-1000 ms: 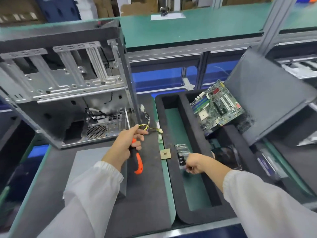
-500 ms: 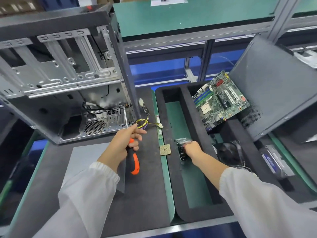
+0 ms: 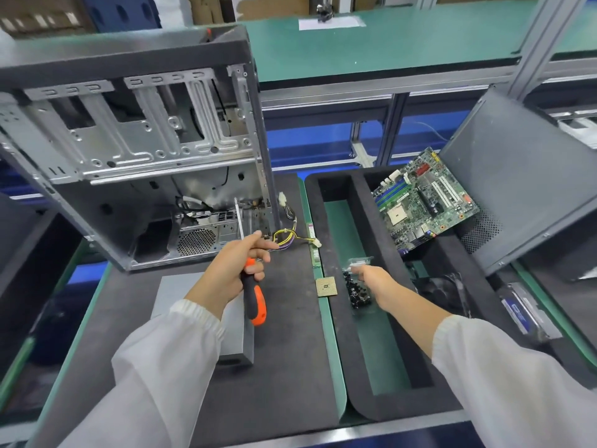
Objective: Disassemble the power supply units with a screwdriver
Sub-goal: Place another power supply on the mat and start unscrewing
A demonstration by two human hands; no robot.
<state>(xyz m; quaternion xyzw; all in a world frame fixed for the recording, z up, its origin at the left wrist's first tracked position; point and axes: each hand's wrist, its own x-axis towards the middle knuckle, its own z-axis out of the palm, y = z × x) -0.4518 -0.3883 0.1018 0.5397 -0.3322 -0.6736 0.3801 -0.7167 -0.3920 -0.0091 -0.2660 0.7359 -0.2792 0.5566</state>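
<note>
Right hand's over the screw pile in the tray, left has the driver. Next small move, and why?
Probably pull the right hand back toward the case. It hovers over the small black screws in the foam tray; whether it holds one is unclear. The left hand grips the orange screwdriver, shaft pointing up at the power supply low in the case.

A screwdriver (image 3: 253, 297) with an orange and black handle points up and away, its thin metal shaft reaching to the open side of a computer case (image 3: 135, 150). The grey metal case stands upright on a dark mat, its side panel off, bare drive bays showing above. Low inside sits the power supply (image 3: 206, 232), a silver box with a round perforated vent facing out. Yellow, black and purple wires (image 3: 286, 236) with white plugs trail from the case onto the mat.
</note>
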